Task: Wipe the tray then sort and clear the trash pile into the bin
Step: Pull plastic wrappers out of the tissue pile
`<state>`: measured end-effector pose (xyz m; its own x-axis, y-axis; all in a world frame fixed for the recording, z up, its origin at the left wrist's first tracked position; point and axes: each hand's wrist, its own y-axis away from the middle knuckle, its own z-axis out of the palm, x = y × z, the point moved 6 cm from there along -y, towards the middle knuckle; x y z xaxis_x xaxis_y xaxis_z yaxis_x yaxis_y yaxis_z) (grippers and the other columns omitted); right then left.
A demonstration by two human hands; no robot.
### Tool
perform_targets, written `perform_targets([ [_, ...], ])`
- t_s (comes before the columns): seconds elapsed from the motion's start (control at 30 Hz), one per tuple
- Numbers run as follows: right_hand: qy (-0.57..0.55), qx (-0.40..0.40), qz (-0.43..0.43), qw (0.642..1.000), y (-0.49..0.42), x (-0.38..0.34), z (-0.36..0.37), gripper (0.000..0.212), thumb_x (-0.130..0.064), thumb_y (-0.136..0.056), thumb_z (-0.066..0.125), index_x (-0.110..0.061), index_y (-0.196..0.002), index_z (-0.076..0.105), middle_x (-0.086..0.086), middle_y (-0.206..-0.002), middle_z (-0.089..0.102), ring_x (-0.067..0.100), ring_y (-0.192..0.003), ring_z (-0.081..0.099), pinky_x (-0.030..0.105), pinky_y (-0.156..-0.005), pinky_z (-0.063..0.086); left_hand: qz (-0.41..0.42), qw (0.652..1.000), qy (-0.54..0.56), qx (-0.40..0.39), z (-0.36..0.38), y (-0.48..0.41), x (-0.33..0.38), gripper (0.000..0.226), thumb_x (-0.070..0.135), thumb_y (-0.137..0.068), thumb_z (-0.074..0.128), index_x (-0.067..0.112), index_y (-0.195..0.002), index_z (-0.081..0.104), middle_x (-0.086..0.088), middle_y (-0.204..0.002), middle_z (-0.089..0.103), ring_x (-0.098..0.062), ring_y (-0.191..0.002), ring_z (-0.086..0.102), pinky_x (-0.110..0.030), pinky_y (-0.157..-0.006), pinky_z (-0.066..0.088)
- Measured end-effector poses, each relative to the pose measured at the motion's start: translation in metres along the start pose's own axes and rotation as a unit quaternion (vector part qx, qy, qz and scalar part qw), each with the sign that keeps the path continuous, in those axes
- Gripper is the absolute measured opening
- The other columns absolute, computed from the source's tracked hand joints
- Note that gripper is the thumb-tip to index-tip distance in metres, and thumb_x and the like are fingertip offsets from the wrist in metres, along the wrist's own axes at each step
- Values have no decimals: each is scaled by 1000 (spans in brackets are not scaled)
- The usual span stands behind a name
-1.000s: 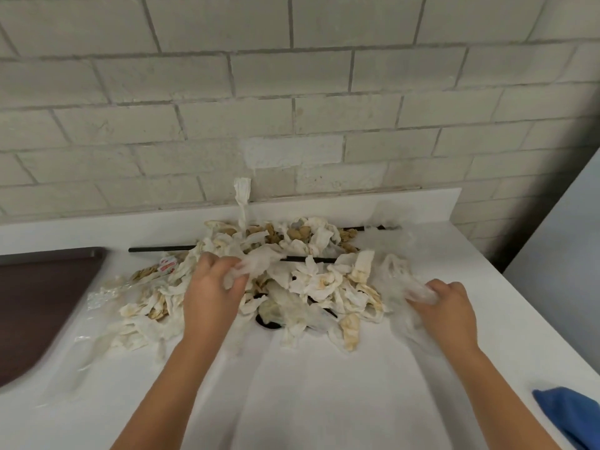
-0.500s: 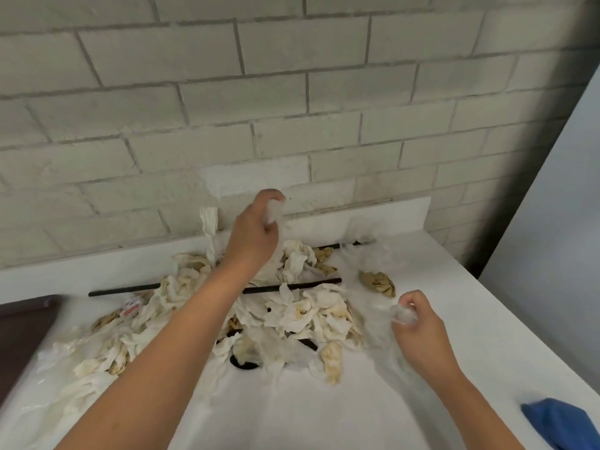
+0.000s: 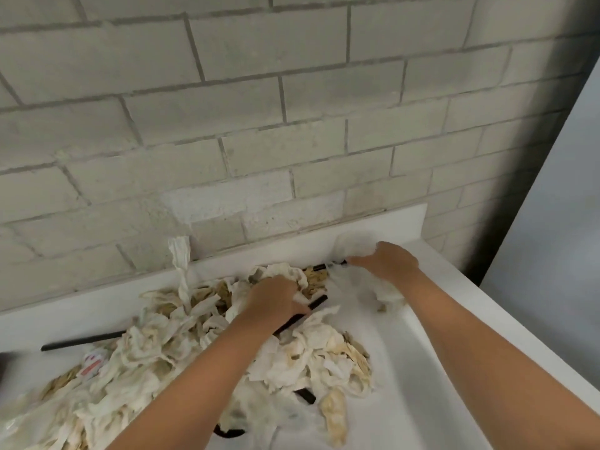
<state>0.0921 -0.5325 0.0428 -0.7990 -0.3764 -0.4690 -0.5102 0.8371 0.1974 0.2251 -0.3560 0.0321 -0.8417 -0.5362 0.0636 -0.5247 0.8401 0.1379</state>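
A pile of crumpled, stained white napkins (image 3: 181, 349) spreads over the white counter (image 3: 422, 368). My left hand (image 3: 272, 302) is sunk in the top of the pile, its fingers curled round a napkin wad, right beside a black stick (image 3: 311, 306). At the back right, my right hand (image 3: 386, 264) reaches onto clear plastic film (image 3: 363, 287), fingers bent down into it. The dark rim of a bin hole (image 3: 227, 431) in the counter peeks out under the pile's front. Only a dark sliver of the brown tray (image 3: 2, 363) shows at the left edge.
A second long black stick (image 3: 81, 342) lies along the pile's back left. A red-and-white packet (image 3: 92, 365) sits among the napkins. One twisted napkin (image 3: 180, 264) stands against the block wall (image 3: 292, 125). The counter ends at the right, beside a grey panel (image 3: 552, 238).
My left hand came down from near the wall into the top of the pile. My right hand moved from the counter's front right to the back. The view tilted upward and right.
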Motion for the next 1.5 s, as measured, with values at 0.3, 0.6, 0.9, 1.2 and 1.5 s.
perform_targets([
  [0.3, 31, 40, -46, 998, -6, -6, 23, 57, -47, -86, 57, -22, -137, 47, 3, -136, 50, 23, -121, 52, 33, -95, 42, 22, 999, 25, 8, -5, 14, -26, 18, 21, -87, 54, 22, -101, 65, -1, -106, 59, -23, -100, 59, -28, -72, 42],
  [0.6, -154, 135, -140, 969, 52, -42, -53, 57, -55, -78, 66, -15, -118, 59, -6, -125, 53, 19, -110, 56, 25, -83, 39, -50, 920, 316, 227, -107, 54, -64, 16, 29, -87, 64, 14, -91, 62, 0, -86, 51, -11, -74, 53, -12, -61, 41],
  [0.9, -258, 88, -221, 936, 89, -82, -47, 18, -18, -81, 70, -18, -91, 54, -7, -85, 55, 16, -76, 53, 23, -62, 42, -119, 752, 548, 347, -150, 133, -135, 27, 6, -80, 59, 22, -65, 43, -3, -68, 48, -19, -67, 44, -29, -56, 34],
  [1.2, -13, -87, -285, 955, 201, -105, 48, 45, -47, -88, 54, -31, -130, 50, -5, -113, 65, 17, -99, 61, 28, -82, 47, -240, 789, 463, 326, -92, 199, -157, 19, 20, -86, 35, 19, -69, 44, -5, -67, 50, -24, -64, 48, -29, -57, 36],
  [1.5, 210, -51, -306, 927, 218, -86, 136, 36, -35, -87, 51, -27, -122, 55, -4, -103, 62, 17, -94, 62, 25, -64, 36, -333, 886, 270, 176, 24, 264, -166, 18, 28, -87, 44, 37, -99, 55, -2, -96, 54, -23, -85, 51, -31, -72, 38],
])
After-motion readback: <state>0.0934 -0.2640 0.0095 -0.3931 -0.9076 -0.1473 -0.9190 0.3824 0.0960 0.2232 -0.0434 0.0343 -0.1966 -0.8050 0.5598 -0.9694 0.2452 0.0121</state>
